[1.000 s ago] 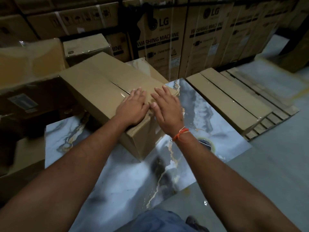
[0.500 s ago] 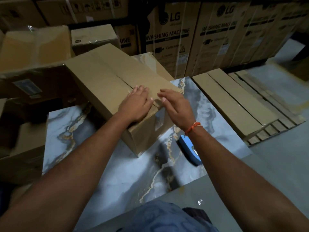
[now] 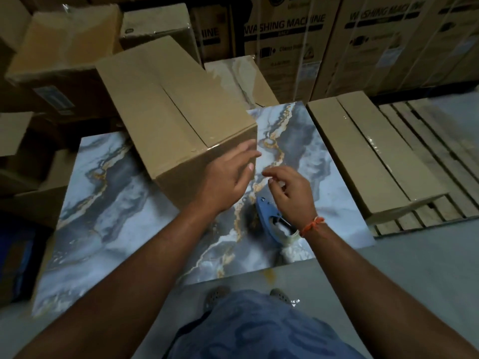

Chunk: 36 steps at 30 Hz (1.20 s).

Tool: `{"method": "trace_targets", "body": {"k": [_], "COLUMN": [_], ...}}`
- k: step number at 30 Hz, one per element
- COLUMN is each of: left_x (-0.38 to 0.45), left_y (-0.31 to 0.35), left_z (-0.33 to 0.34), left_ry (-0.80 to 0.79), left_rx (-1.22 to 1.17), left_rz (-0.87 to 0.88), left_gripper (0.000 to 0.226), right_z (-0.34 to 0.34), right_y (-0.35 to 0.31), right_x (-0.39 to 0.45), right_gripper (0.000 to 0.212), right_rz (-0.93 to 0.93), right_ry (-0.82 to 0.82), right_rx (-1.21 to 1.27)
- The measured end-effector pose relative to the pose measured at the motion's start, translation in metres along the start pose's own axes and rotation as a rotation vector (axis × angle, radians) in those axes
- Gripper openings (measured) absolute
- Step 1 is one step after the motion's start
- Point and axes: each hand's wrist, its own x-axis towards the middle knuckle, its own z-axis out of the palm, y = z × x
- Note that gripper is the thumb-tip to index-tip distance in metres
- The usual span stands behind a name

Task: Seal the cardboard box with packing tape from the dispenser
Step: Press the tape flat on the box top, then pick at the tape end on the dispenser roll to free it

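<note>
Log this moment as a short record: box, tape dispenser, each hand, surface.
box: cardboard box, flaps closed, centre seam visible, standing on the marbled board
dispenser: blue tape dispenser lying on the board near the box, partly hidden by the right wrist
left hand: left hand open, beside the box's near corner, holding nothing
right hand: right hand above the dispenser, fingers loosely curled, not gripping it
surface: marbled board

The plain brown cardboard box [image 3: 166, 107] lies flaps shut, its centre seam running from eleven to five o'clock, while the blue tape dispenser [image 3: 272, 221] lies flat at its five o'clock, apart.
</note>
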Motion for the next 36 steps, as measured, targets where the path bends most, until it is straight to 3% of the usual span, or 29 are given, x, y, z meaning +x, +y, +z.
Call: {"method": "trace_targets", "body": {"k": [3, 8, 13, 15, 19, 21, 25, 30, 33, 36], "left_x": [-0.024, -0.058, -0.072, -0.071, -0.073, -0.08, -0.081, -0.067, -0.06, -0.052], "left_y": [0.008, 0.002, -0.012, -0.011, -0.008, -0.01, -0.008, -0.005, -0.007, -0.012], "left_z": [0.033, 0.073, 0.099, 0.103, 0.11, 0.116, 0.122, 0.124, 0.125, 0.12], "left_ry": [0.07, -0.024, 0.012, -0.003, -0.123, -0.145, -0.183, -0.07, 0.038, 0.114], "left_rx": [-0.06, -0.294, -0.537, -0.566, -0.662, -0.736, -0.883, -0.974, -1.017, -1.022], "left_rz": [-0.219, -0.832, -1.086, -1.108, -1.133, -1.105, -1.006, -0.927, -0.921, -0.906], "left_gripper": [0.025, 0.021, 0.022, 0.023, 0.068, 0.077, 0.067, 0.047, 0.055, 0.042], "right_z": [0.0, 0.009, 0.027, 0.032, 0.039, 0.038, 0.035, 0.039, 0.041, 0.042], "right_y": [0.022, 0.045, 0.046, 0.045, 0.052, 0.053, 0.046, 0.027, 0.015, 0.008], "right_x": [-0.026, -0.059, -0.069, -0.071, -0.079, -0.082, -0.079, -0.066, -0.059, -0.058], "right_gripper": [0.029, 0.042, 0.059, 0.061, 0.059, 0.058, 0.051, 0.046, 0.047, 0.057], "right_rz": [0.105, 0.256, 0.217, 0.183, 0.15, 0.145, 0.197, 0.26, 0.261, 0.181], "right_ry": [-0.124, -0.4, -0.465, -0.444, -0.402, -0.33, -0.164, -0.021, -0.005, -0.075], "right_rx": [-0.072, -0.211, -0.374, -0.381, -0.334, -0.278, -0.167, -0.051, -0.016, 0.02]}}
